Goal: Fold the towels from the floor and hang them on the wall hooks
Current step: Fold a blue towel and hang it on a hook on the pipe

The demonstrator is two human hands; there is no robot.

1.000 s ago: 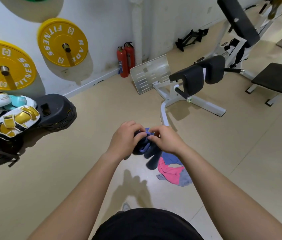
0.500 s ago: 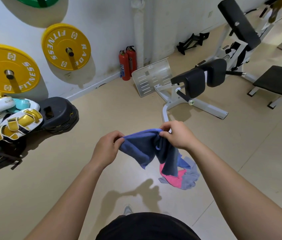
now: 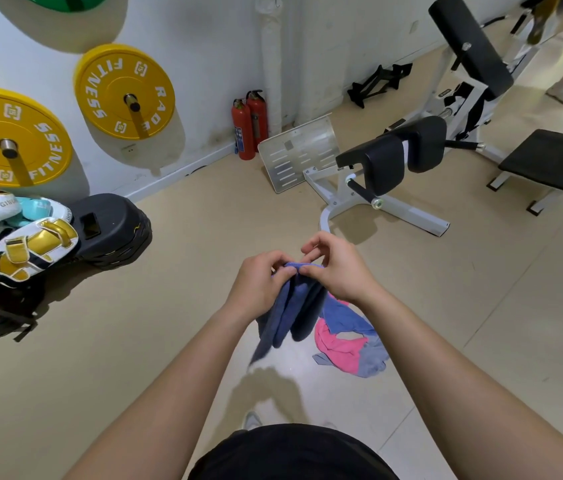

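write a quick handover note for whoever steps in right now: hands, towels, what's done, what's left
Left hand: grips the top edge of the dark blue towel.
Right hand: pinches the same edge, right beside the left.
The towel hangs doubled below both hands, off the floor.
Pile of towels (pink, blue, grey) lies crumpled on the floor below.
Done: one towel picked up, fold under way.
Left: finish this fold, hang it, then work through the pile. No hooks or hung towels show in this view.

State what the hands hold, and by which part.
The left hand and right hand both pinch the dark blue towel at its top edge; the rest hangs below.
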